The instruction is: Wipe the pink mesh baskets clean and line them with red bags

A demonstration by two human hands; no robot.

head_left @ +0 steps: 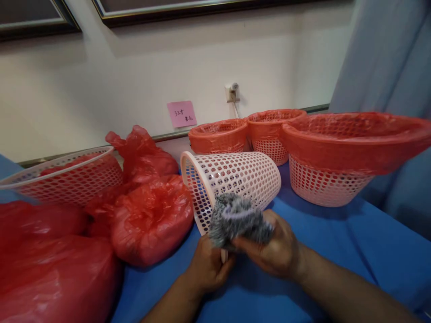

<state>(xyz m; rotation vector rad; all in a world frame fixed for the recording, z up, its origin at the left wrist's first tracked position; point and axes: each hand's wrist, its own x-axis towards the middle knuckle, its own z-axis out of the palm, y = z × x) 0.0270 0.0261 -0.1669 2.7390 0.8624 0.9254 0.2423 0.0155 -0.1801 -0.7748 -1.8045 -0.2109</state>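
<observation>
A pale pink perforated plastic basket (245, 172) lies on its side in front of me, its mouth turned to the left. My left hand (210, 264) is closed on the near part of its rim. In my right hand (278, 246) is a fluffy grey cleaning cloth (235, 220) with a light purple strip on it. The cloth is against the near side of the basket, close to the rim, and covers part of it. Both hands are low over the blue tabletop (269, 294).
Red-bag-lined baskets stand behind and right: a large one (330, 179), a middle one (271, 148) and a left one (218, 137). Filled red bags (155, 220) and a pale basket (74, 179) crowd the left. A wall socket (232, 93) and pink note (182, 113) are behind.
</observation>
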